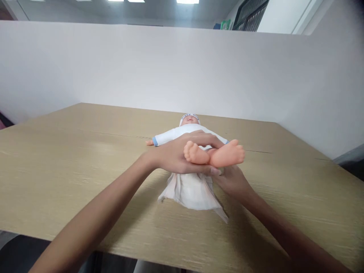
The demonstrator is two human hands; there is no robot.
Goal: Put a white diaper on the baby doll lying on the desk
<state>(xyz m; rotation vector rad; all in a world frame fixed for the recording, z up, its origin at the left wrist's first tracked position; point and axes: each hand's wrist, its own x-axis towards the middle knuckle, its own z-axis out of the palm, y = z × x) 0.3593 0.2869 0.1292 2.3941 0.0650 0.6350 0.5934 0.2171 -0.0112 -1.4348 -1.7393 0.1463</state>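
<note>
Left hand (178, 155) grips the doll's (189, 132) raised legs mid-tabletop (71, 159), toward the far edge; right hand (233, 181) pinches the white cloth (193, 191) beneath. Cap (190, 116) lettering's too blurred to read.

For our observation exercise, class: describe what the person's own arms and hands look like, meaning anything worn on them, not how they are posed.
Both forearms are bare as far as the picture shows: no sleeves, gloves, watch or bracelet. The left hand shows no ring. The right hand is partly hidden, so rings there cannot be ruled out. Fingernails look short and unpainted where visible.
</note>
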